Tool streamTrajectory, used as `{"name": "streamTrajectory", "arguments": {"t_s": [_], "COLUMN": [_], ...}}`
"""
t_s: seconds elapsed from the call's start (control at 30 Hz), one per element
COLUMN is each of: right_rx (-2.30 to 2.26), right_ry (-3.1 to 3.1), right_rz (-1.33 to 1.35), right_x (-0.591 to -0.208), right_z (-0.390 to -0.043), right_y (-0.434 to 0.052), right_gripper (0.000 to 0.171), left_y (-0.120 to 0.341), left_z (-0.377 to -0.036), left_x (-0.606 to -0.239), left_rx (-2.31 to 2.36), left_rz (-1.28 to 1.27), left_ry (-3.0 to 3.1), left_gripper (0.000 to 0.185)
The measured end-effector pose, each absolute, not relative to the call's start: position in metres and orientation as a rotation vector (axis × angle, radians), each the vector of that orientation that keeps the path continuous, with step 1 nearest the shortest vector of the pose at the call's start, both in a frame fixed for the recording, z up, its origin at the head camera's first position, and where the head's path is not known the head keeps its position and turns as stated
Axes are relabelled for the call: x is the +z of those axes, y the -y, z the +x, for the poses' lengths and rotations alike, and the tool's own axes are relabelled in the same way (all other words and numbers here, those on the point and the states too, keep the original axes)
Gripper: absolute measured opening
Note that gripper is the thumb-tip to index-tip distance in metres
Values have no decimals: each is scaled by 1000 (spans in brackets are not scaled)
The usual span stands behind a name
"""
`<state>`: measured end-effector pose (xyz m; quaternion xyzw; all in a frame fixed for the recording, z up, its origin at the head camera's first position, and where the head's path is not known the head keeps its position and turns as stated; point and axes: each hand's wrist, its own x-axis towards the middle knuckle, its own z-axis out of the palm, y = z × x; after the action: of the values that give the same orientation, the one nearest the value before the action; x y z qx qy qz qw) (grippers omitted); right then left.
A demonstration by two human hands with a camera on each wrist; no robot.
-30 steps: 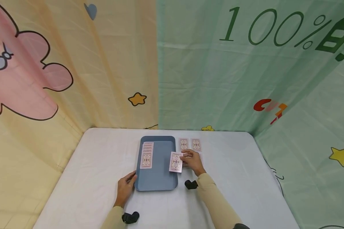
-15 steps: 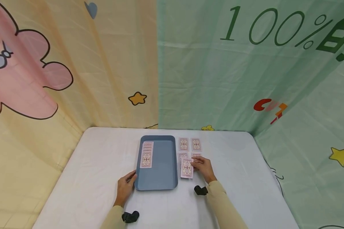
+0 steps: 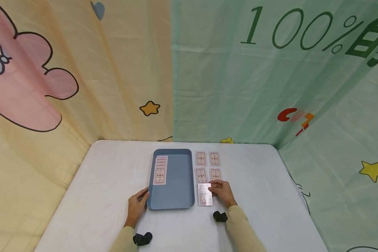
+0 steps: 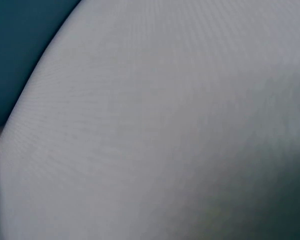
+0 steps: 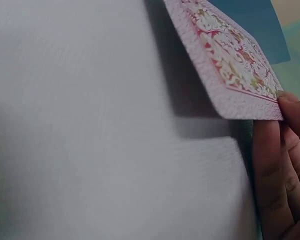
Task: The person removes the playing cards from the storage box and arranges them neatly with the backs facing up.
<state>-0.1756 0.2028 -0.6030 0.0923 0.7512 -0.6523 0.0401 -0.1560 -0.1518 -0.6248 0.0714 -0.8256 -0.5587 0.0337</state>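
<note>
My right hand (image 3: pixel 223 193) pinches a playing card (image 3: pixel 204 196) by its right side, back face up, close over the table. In the right wrist view the card (image 5: pixel 235 55) is tilted above the white cloth, its corner between thumb and fingers (image 5: pixel 270 170). Two rows of playing cards (image 3: pixel 201 158) lie back up just beyond it. My left hand (image 3: pixel 136 208) holds the lower left edge of a blue tray (image 3: pixel 179 192), its thumb at the rim. Overlapping playing cards (image 3: pixel 160 176) form a column along the tray's left side.
A white cloth covers the table (image 3: pixel 252 182). Printed curtains (image 3: pixel 226 87) hang behind it and at its sides. A black wrist device (image 3: pixel 142 239) is on the left wrist, another black device (image 3: pixel 220 216) on the right.
My right hand has carried the card from over the tray's right edge, first rightward, then towards me below the table cards. My left hand has stayed at the tray.
</note>
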Motion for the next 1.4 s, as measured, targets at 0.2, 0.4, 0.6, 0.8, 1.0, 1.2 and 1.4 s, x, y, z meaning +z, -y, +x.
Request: {"name": "streamTrajectory", "arguments": {"t_s": [0.2,0.4,0.6,0.8,1.0,1.2,1.4], "right_rx": [-1853,-1773,-1711,-1616,-1527,-1552,-1600], "right_ry": [-2455,-2594,-2671,-2753,-2848,-2849,-2836], "right_rz": [215,131,106,91,76,115,57], "right_x": [-607,-609,-604,-604,-605,-600,-582], "right_z": [-171,-171,-170,-168,-167,-165,-173], "right_y": [-204,-200,-195,-196,-200,-202,-190], "right_gripper": [24,23,19,19,20,21,19], "left_y": [152,153,153,153,154,153,152], "left_z": [-156,-157,-157,-156,-156,-157,-157], "left_x": [-624,-625,-624,-625,-626,-627,-625], "left_rx": [-1724,-1747,-1768,-1792,-1756,-1764,-1767], "left_rz": [212,218,241,245,235,227,220], "left_ry": [2553,2549,2546,2533,2530,2526,2534], "left_gripper": [32,34,35,35,33,34,34]}}
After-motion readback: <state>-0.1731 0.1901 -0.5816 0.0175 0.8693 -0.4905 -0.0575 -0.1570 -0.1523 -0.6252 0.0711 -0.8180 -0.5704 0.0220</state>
